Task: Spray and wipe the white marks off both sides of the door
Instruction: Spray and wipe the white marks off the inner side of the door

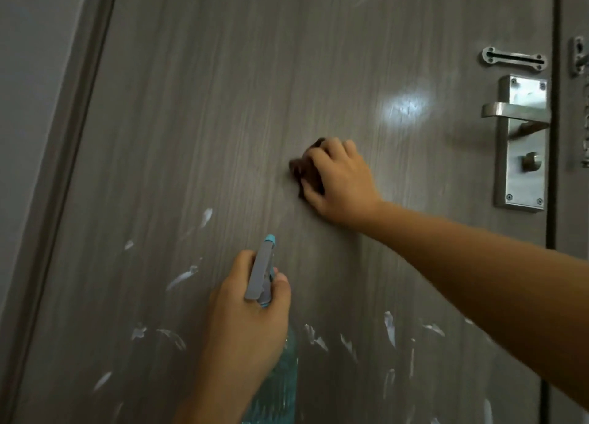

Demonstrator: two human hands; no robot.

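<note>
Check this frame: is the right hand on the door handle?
No, the right hand presses a dark cloth against the door, well left of the handle.

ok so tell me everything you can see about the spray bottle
The spray bottle has a grey trigger head with a light blue nozzle tip aimed up at the door, and a clear body of bluish liquid showing below the hand. It looks like plastic. The left hand grips its neck, fingers curled round it, holding it upright and close to the door's lower half among the white marks. Its base is out of frame.
</note>
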